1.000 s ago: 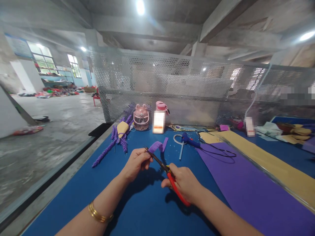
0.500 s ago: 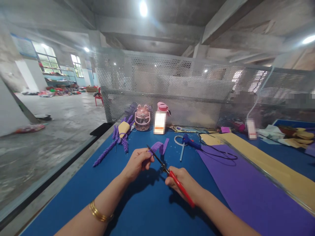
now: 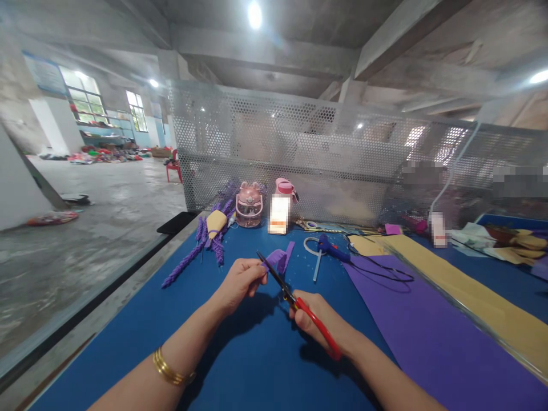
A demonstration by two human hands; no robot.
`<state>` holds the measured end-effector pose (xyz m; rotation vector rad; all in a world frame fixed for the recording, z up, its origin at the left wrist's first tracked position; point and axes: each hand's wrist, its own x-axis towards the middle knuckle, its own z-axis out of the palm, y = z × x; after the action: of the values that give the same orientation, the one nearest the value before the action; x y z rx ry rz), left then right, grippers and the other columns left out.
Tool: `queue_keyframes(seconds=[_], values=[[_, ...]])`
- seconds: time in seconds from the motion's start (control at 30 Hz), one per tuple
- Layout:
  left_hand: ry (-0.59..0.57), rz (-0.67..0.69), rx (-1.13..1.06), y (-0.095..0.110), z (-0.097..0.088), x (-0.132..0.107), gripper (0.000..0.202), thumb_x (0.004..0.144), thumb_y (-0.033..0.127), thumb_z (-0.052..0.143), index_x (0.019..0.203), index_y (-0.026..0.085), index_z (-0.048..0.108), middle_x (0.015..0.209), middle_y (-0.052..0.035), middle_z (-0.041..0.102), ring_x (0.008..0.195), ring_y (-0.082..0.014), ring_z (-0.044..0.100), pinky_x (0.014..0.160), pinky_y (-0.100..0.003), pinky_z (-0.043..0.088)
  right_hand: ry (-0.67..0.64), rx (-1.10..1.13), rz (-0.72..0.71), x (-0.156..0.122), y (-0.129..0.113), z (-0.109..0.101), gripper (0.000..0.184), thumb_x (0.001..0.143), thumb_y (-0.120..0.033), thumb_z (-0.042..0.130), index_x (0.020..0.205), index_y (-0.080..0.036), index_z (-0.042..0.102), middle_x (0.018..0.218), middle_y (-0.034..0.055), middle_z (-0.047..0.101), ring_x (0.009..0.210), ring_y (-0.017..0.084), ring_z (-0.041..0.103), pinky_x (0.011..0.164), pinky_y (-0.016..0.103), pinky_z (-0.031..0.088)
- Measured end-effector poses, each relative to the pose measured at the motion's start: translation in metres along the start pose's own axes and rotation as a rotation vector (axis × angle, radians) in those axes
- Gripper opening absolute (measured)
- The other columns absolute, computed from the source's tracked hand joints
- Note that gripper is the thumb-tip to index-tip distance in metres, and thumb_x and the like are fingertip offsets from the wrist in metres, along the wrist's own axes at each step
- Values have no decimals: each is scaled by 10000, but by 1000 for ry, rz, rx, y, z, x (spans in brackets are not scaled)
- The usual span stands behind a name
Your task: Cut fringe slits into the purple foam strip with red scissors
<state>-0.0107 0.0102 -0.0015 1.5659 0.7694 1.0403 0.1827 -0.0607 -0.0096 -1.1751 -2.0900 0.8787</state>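
Between the fingertips of my left hand is one end of a purple strip, which curls away to the right above the table. My right hand is closed around the red handles of a pair of scissors. The dark blades point up and left, lying across the strip close to my left fingertips. Whether the blades are parted is too small to tell. Beyond my hands, to the right, a blue glue gun lies on its side with a glue stick near it.
Purple braided stems with a yellow piece lie at the back left. A pink clear bottle and a blurred upright card stand before a perforated metal screen. Large purple and yellow sheets cover the right side of the blue table.
The purple strip has bent into a tighter curl beside the blades. My right hand and the scissors have shifted slightly, with the thumb changing position. My left hand keeps its pinch.
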Motion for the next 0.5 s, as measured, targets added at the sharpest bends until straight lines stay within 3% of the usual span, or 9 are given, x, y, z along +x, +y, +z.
queue_keyframes(seconds=[0.13,0.5], values=[[-8,-20,-6,0,1,-1,294,739,319,480,516,143,554,355,52,399,323,-52,295,404,-214,174,-12,87,44,-1,2,2,640,735,-772,229,724,-170,446,545,-63,309,468,68,261,409,189,230],[-12,-38,-72,3,1,-1,289,724,325,495,506,144,551,329,58,384,320,-51,261,420,-217,174,-11,217,128,0,6,6,599,709,-768,332,692,-177,424,497,-84,266,410,46,230,372,185,180]])
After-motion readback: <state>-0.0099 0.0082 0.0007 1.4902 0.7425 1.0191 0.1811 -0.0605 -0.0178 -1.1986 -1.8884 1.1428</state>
